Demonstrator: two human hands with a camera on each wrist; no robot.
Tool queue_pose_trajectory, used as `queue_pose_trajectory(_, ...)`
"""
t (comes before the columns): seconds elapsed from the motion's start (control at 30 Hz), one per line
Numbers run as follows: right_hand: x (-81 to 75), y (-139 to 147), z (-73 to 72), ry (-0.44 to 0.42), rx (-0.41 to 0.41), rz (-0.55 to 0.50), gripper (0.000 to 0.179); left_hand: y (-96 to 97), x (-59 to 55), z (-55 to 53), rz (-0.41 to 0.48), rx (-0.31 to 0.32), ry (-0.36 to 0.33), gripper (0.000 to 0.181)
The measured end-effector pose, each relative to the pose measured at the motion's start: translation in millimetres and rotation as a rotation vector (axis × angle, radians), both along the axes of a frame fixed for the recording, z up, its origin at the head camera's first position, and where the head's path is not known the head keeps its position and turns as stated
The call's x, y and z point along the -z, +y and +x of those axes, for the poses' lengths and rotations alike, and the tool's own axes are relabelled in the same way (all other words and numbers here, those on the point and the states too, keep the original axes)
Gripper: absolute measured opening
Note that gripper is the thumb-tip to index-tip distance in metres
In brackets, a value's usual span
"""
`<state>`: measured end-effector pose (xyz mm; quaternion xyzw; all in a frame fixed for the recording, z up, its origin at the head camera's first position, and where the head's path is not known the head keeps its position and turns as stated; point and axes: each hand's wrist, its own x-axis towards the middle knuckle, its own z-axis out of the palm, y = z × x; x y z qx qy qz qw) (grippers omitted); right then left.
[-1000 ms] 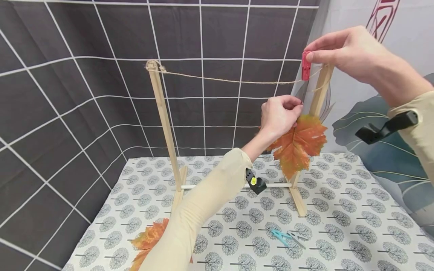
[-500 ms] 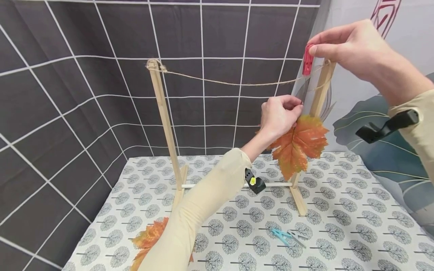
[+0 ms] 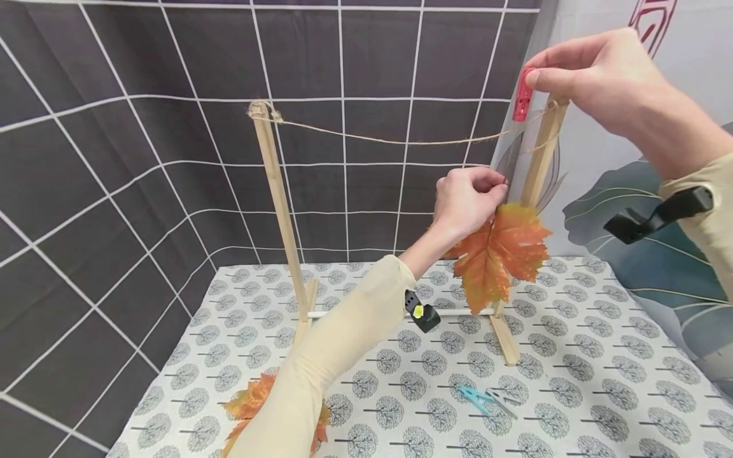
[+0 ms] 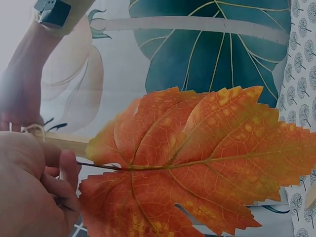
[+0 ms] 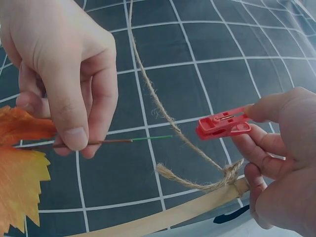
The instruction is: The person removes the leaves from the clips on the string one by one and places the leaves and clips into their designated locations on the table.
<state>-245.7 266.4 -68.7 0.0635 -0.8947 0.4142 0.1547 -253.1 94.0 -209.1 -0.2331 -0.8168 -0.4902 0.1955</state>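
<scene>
An orange maple leaf (image 3: 501,254) hangs by its thin stem (image 5: 116,141) from my left hand (image 3: 469,197), thumb and fingers pinching it. In the right wrist view the green tip of the stem reaches past the fingers toward the twine (image 5: 160,106). My right hand (image 3: 601,83) pinches a red clothespin (image 3: 522,95) at one end, close to the top of the right wooden post (image 3: 541,156). The clothespin stands above the twine in the head view, apart from the leaf and its stem. The twine runs between the tops of both posts.
The left wooden post (image 3: 277,203) is joined low down to the right one by a white rod (image 3: 458,312). A blue clothespin (image 3: 474,399) and a grey clothespin (image 3: 502,403) lie on the patterned tablecloth (image 3: 412,416). Another orange leaf (image 3: 252,397) lies partly under the left sleeve.
My right hand has lifted the red clothespin up and slightly right, off the twine, which now sags a little. My left hand and its leaf have dropped slightly and shifted left.
</scene>
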Motion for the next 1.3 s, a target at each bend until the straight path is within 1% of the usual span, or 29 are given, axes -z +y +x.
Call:
queue_pose_trajectory(0.2, 0.5, 0, 0.8, 0.002, -0.005, -0.003, 0.035, -9.3, 4.5, 1.2, 0.011, 0.048, 0.043, 0.007)
queue_pose_trajectory(0.4, 0.3, 0, 2.4, 0.005, -0.014, -0.029, 0.034, -18.7, 6.3, 5.4, 0.007, 0.099, 0.056, 0.008)
queue_pose_trajectory(0.5, 1.0, 0, 3.3, 0.024, -0.026, -0.03, 0.033, -23.1, 7.0, 7.1, 0.004, 0.112, 0.072, 0.008)
queue_pose_trajectory(0.7, 4.6, 0, 5.4, 0.046, -0.014, 0.002, 0.033, -30.1, 9.6, 10.6, 0.004, 0.129, 0.077, 0.007)
queue_pose_trajectory(0.8, 6.2, 1, 6.0, 0.058, -0.018, 0.0, 0.033, -32.5, 11.0, 12.1, 0.001, 0.132, 0.084, 0.008)
queue_pose_trajectory(0.87, 6.7, 2, 6.1, 0.075, -0.027, -0.019, 0.033, -34.1, 12.0, 13.0, -0.001, 0.136, 0.091, 0.008)
queue_pose_trajectory(1.0, 6.9, 3, 7.1, 0.093, -0.03, -0.053, 0.033, -38.5, 14.0, 14.9, 0.007, 0.16, 0.086, 0.008)
queue_pose_trajectory(1.1, 6.9, 3, 9.0, 0.093, -0.018, -0.054, 0.035, -42.5, 14.5, 16.8, 0.009, 0.173, 0.074, 0.008)
queue_pose_trajectory(1.3, 8.3, 4, 13.0, 0.103, -0.007, -0.059, 0.034, -48.4, 16.2, 19.3, 0.011, 0.169, 0.058, 0.007)
